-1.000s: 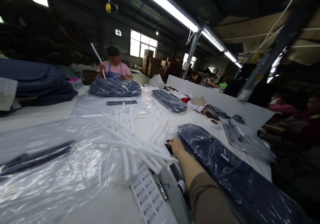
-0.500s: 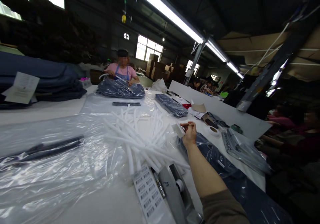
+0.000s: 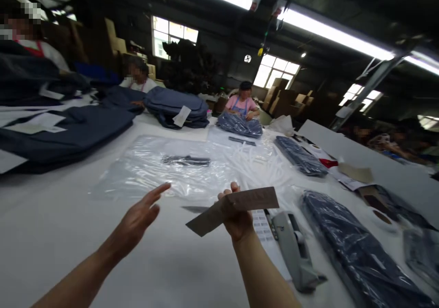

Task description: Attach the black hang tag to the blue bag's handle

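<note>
My right hand point(image 3: 240, 223) is closed on a folded paper card point(image 3: 255, 199), held up over the white table with its two halves spread like a V. The thumb and some fingers are partly hidden behind the card. To its left my left hand point(image 3: 137, 218) hangs in the air with nothing in it, fingers stretched toward the card. Beyond both hands, clear plastic bags point(image 3: 147, 161) lie flat with a dark strip on them. Close by on the right are a sheet of barcode labels point(image 3: 263, 235) and a grey tape dispenser point(image 3: 293, 248).
Dark blue bags point(image 3: 68, 134) with paper tags are piled at left, another stack point(image 3: 176, 104) behind. Plastic-wrapped blue packages point(image 3: 356, 248) lie at right, near a tape roll point(image 3: 380, 216). White foam strips point(image 3: 264, 161) lie mid-table. A co-worker point(image 3: 243, 102) handles a wrapped bag opposite.
The view has swung left. My right hand has come back from beside the wrapped package with the card, which now shows unfolded. My left hand has come into view.
</note>
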A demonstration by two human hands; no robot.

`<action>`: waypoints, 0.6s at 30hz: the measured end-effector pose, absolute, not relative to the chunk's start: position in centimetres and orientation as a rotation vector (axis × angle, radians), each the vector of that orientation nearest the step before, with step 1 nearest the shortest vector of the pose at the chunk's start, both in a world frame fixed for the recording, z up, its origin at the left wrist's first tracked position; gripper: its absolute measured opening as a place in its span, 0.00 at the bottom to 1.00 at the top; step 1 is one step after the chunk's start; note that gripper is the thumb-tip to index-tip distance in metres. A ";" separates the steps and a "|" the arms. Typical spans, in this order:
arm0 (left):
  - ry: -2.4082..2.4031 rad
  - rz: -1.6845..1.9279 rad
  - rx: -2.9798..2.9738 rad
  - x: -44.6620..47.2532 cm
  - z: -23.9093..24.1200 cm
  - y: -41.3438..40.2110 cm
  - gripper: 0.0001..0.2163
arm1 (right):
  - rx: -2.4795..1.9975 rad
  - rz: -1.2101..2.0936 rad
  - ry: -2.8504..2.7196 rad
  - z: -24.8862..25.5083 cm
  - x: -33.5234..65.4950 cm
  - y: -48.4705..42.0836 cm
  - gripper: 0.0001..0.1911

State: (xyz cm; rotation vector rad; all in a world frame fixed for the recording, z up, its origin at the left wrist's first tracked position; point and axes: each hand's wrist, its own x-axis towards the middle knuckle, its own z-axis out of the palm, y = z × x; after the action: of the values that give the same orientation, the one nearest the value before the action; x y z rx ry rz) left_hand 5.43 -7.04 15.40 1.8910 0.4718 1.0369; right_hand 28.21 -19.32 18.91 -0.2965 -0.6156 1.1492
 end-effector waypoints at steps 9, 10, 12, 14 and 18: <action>0.361 0.585 1.186 1.0 14.2 -12.1 0.19 | -0.763 0.646 -1.549 18.6 18.9 -17.2 0.13; 0.351 0.580 1.052 0.3 13.9 -12.2 0.20 | -0.820 0.468 -1.742 18.9 18.5 -17.2 0.12; 0.288 0.550 0.880 -1.3 13.8 -12.2 0.26 | -0.854 0.084 -2.058 19.7 17.6 -16.9 0.10; 0.223 0.557 0.884 -2.6 13.9 -11.9 0.30 | -0.827 -0.157 -2.235 20.2 16.5 -16.6 0.08; 0.397 0.703 1.147 -4.3 13.2 -11.4 0.22 | -0.879 0.176 -2.018 20.2 14.4 -16.4 0.03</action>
State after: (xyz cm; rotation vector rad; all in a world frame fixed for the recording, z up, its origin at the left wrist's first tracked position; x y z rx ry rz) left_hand -4.25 -11.39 13.15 1.1469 0.3966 0.7028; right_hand 14.37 -16.42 20.16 -0.8793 -2.0178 0.1762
